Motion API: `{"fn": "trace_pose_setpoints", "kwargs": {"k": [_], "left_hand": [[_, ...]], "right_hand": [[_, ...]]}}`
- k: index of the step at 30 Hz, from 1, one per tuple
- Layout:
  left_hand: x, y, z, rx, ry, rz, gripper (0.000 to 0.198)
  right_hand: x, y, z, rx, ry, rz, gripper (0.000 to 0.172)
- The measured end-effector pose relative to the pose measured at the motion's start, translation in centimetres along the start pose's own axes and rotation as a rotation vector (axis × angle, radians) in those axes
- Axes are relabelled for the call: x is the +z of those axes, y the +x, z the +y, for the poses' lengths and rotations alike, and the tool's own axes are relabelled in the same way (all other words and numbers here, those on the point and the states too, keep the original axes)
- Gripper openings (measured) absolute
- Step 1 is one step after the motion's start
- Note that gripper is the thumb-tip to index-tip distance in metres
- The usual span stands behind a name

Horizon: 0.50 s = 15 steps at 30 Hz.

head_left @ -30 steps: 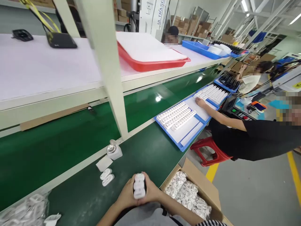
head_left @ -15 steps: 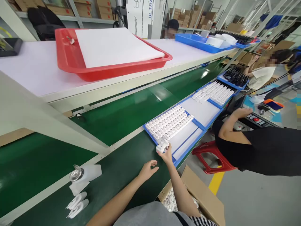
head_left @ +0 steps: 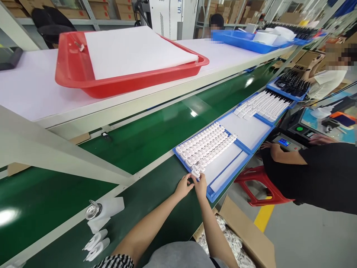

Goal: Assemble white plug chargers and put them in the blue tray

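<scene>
My right hand grips a small white plastic piece at the near left corner of a blue tray. Close beside it, my left hand has thumb and forefinger pinched together at the near edge of the same piece. The two sets of fingertips almost meet, and they partly cover the piece. Rows of similar white plastic pieces fill the tray's left side, just beyond my hands. A white lining and a blue divider show on the tray's right side.
Further trays hold long white parts and black parts. A cardboard box of wrapped pieces stands below my right arm. A bottle lies at left. A red tray sits on the shelf. A co-worker is at right.
My left hand has moved up and right, from open to pinched beside my right hand. The white pieces in my right hand have come down against the end of the rows.
</scene>
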State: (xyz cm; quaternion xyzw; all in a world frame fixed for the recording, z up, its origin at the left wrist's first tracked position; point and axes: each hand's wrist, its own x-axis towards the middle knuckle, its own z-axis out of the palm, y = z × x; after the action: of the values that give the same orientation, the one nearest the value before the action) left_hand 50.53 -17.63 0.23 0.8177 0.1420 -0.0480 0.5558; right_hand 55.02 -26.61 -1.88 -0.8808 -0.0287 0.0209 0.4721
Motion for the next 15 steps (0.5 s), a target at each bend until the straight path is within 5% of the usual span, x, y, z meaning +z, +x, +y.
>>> {"fn": "trace_pose_setpoints", "kwargs": {"k": [3, 7, 10, 15], "left_hand": [[0.1, 0.1, 0.0, 0.011, -0.018, -0.014, 0.043], [-0.8, -2.1, -1.6, -0.068, -0.080, 0.015, 0.035], [-2.0, -6.0, -4.6, -0.166, -0.174, -0.005, 0.030], [-3.3, -14.9, -11.0, -0.401, -0.248, 0.057, 0.021]], "right_hand": [[-0.7, -0.4, -0.1, 0.020, 0.037, 0.000, 0.037], [-2.7, -1.1, 1.0, 0.089, 0.073, 0.162, 0.037], [-4.1, -0.7, 1.9, 0.225, 0.003, 0.207, 0.035], [-4.2, 1.6, 1.3, 0.249, -0.187, 0.006, 0.030]]}}
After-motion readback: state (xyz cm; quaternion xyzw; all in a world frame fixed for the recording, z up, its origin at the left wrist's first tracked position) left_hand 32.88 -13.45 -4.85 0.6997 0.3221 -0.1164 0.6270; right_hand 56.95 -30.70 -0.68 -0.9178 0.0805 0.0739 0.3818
